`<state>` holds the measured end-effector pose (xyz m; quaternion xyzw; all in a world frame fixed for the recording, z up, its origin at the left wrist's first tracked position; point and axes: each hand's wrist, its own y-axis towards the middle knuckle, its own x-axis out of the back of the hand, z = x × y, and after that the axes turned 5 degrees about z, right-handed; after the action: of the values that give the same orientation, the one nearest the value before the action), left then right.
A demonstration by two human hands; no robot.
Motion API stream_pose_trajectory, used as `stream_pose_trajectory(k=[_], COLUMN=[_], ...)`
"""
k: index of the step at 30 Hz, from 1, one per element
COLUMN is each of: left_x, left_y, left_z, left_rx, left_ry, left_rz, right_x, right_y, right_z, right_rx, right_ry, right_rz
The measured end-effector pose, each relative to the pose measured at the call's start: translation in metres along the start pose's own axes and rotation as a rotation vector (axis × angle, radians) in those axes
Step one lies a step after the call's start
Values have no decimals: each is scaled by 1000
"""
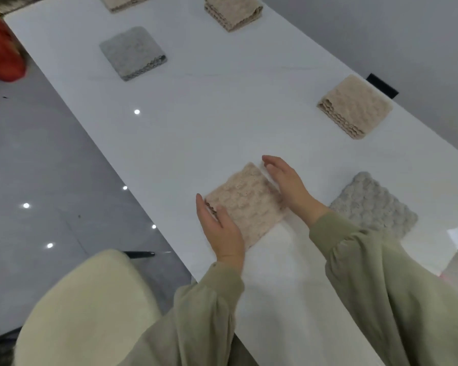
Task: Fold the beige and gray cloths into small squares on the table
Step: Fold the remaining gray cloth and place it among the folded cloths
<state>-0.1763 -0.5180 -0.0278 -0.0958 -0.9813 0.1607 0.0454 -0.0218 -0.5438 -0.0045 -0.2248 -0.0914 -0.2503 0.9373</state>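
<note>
Folded beige cloth (246,202) on the white tabletop (196,122), near its front edge. The left hand (220,228) and right hand (286,183), fingers straight and gripping nothing, touch its opposite sides. A folded gray cloth (373,204) lies just to the right. A second beige square (354,107) and a second gray square (132,52) lie farther back.

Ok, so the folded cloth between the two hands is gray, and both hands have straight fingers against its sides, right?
Not quite. The head view shows the folded cloth between the left hand and the right hand is beige, not gray; a gray cloth lies apart, past the right wrist. Both hands do have straight fingers against the beige one's sides.
</note>
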Motion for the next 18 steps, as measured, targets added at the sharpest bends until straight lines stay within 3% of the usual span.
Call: stream_pose_trajectory(k=[10, 18], left_x=[-18, -11], left_y=[1, -5], left_z=[0, 5], left_rx=[4, -80], left_ry=[-63, 88], left_rz=[-83, 27], right_x=[-18, -32], right_y=[15, 7], right_z=[6, 10], right_rx=[17, 24], right_ry=[11, 11], right_rz=[-11, -15])
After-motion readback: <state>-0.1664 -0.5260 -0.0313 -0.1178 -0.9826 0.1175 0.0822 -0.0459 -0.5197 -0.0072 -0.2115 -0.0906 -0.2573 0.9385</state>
